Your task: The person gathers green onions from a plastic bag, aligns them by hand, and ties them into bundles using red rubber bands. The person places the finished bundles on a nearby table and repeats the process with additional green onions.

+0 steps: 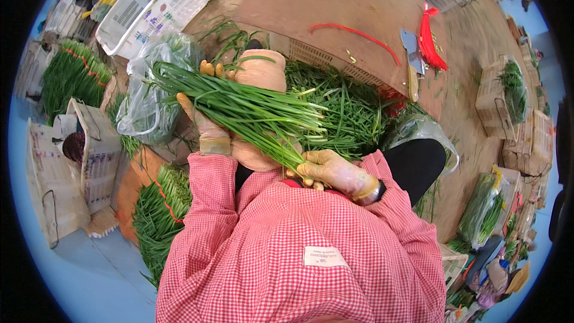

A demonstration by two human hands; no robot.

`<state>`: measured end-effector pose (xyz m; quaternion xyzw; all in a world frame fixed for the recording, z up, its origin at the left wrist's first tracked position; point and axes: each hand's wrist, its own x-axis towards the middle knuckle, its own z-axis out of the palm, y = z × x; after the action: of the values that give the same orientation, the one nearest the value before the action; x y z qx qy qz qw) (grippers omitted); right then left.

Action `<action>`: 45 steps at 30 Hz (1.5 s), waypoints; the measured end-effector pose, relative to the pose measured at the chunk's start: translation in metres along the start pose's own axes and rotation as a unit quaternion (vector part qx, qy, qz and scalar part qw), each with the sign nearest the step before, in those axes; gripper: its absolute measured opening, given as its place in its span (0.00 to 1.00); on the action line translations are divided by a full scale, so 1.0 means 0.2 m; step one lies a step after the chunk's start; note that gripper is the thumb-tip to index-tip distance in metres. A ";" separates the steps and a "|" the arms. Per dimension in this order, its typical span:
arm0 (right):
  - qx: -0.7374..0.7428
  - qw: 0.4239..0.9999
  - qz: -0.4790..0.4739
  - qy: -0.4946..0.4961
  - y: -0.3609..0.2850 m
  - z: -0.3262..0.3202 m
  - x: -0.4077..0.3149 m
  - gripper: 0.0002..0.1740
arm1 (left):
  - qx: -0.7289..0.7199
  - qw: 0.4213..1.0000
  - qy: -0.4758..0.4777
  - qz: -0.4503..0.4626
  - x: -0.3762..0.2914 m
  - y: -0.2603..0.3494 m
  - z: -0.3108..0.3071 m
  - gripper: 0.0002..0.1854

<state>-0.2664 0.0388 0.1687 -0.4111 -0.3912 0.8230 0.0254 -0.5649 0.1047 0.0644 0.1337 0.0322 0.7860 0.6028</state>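
Both my hands wear pale rubber gloves. My left hand (204, 119) lies under the leafy end of a bunch of green garlic chives (251, 103), fingers showing on both sides of it. My right hand (334, 171) grips the pale stem ends of several chives at my lap; these stems fan up and left towards the bunch. The bunch lies slantwise across my lap, over pinkish-tan clothing or wrapping on my leg (260, 69). Loose green leaves (343, 112) are heaped just beyond, beside the low board.
A brown board (323, 0) ahead bears a cleaver (412, 54), a bundle of red ties (429, 45) and one loose red tie (358, 33). A white plastic crate (157, 13) and a clear plastic bag (152, 85) stand at left. Tied chive bundles (161, 215) lie lower left.
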 end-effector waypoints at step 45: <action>-0.150 0.944 -0.157 -0.249 -1.71 0.90 1.05 0.17 | -0.029 0.992 -0.125 0.009 -0.22 0.06 0.23 0.52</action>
<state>-0.6262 0.2408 0.3221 -0.1253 -0.5630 0.8169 -0.0061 -0.5544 0.0542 0.1030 0.2135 -0.0669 0.7695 0.5982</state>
